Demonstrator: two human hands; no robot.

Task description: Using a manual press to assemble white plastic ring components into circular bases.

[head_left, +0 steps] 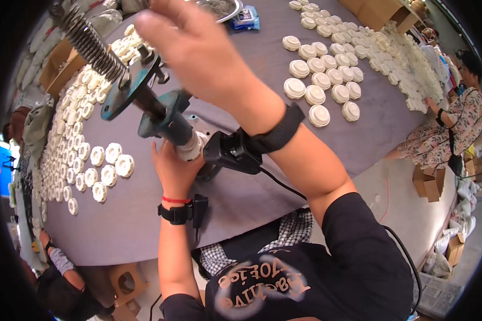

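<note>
A dark green hand press [168,120] with a coiled spring [93,51] stands over the grey-covered table. Under its lower end is a white round plastic part [191,148]. My left hand [174,168] is closed around that part, its fingers partly hidden by the press. Above and to the right of the press column, my right hand [198,53] is raised near the top edge of the view. Motion smears its fingers, and some pass out of view, so whether it grips anything cannot be told.
Many white round plastic parts cover the table's left side [72,144] and far right [326,72]. A metal bowl [227,9] and a blue packet [246,18] lie at the back. One person sits at right [447,125], another at lower left [64,283]. Cardboard boxes [428,182] stand below.
</note>
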